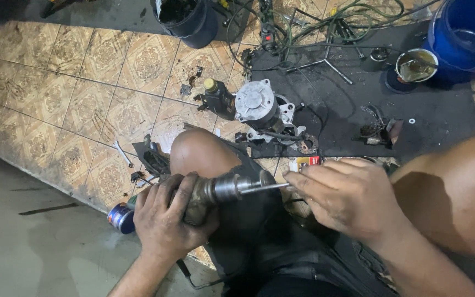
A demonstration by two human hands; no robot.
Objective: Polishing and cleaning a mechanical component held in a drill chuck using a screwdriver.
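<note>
My left hand (166, 217) is wrapped around a greasy metal rotor-like part (224, 188) with a thin steel shaft (265, 187) sticking out to the right. At the tip of that shaft, my right hand (344, 198) pinches the end with its fingertips. Both hands work over my lap, between my bent knees (196, 151). Just beyond my left knee, a grey motor housing (262, 110) lies on the floor.
A blue can (121, 217) lies by my left hand. A small wrench (123, 154) rests on the patterned floor tiles. A black mat (353, 110) holds tools, cables, a small tin (416, 66) and metal bits. A black bucket (188, 19) and a blue tub (465, 36) stand at the back.
</note>
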